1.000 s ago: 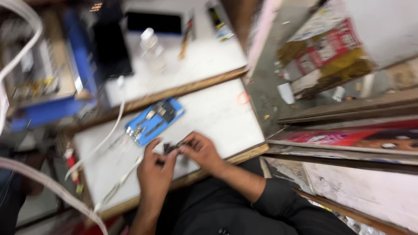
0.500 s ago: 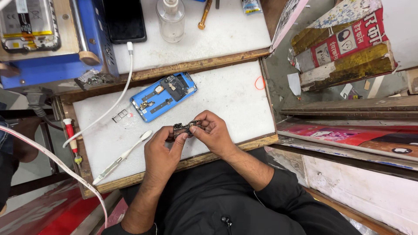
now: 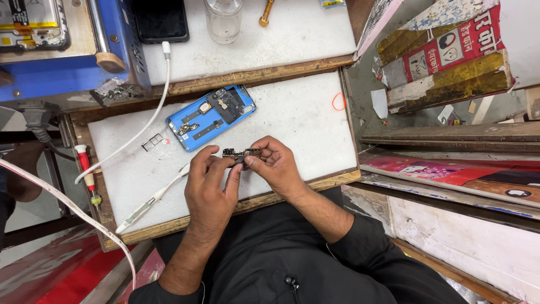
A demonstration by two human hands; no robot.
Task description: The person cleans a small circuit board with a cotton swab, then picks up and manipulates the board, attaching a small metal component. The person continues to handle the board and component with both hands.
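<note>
A: What are the two hands doing?

B: They meet over the near edge of the white board [image 3: 292,121]. The left hand [image 3: 209,183] and the right hand [image 3: 277,164] both pinch one small dark part [image 3: 241,153], a thin strip of metal and circuit, between thumbs and fingertips. It sits off the board, level between the two hands.

A: So both hands are closed on it?

B: Yes, each grips one end. The left takes the left end, the right takes the right end, and the fingers curl in around it.

A: What lies nearest to them?

B: An opened blue phone [image 3: 211,116], back off, insides showing. It rests flat on the board just beyond the hands, tilted, apart from the part they hold.

A: And to the left of that?

B: A tiny card tray [image 3: 152,142] beside the phone's lower corner. A white cable [image 3: 147,124] runs across the board from the upper shelf, and a white slim tool [image 3: 151,200] lies slantwise near the left wrist, not touched by it. A screwdriver with a red and white handle [image 3: 86,169] sits at the board's left rim.

A: Anything on the shelf above?

B: A clear bottle [image 3: 223,19], a black phone [image 3: 160,19] lying flat, and a blue stand [image 3: 73,62] at the left. A small orange rubber band [image 3: 338,101] lies at the board's right edge.

A: And the person?

B: Black sleeves, seated close to the board's wooden frame [image 3: 236,79].
</note>
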